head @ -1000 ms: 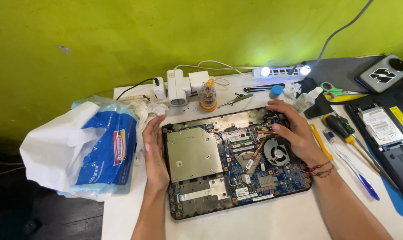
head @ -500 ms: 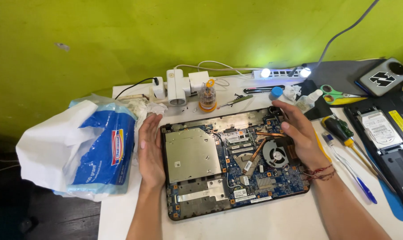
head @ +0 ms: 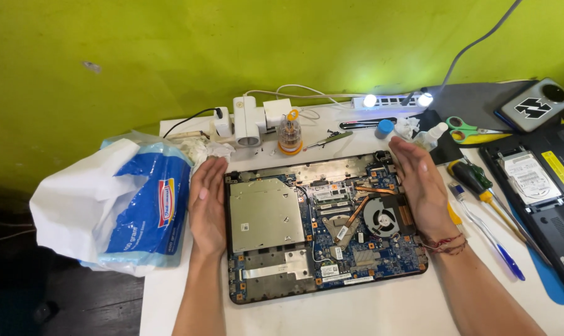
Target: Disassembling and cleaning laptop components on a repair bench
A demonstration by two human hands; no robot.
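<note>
While lying flat on the desk (head: 369,311), opened laptop (head: 322,227) running its long axis left-right, left hand (head: 207,205) and right hand (head: 422,186) spreading flat along its short edges, bag (head: 114,205) crowding left, screwdrivers (head: 481,190) right, bare desk in front

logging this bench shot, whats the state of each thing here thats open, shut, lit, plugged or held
opened laptop base: cover off, board and fan exposed, flat on the table
left hand: open, palm against the base's left edge
right hand: open, palm at the base's right edge, over the fan's side
power strip: two lights lit
scissors: shut, lying flat
second laptop: bottom up, drive bay uncovered
blue and white bag: open, crumpled
</note>
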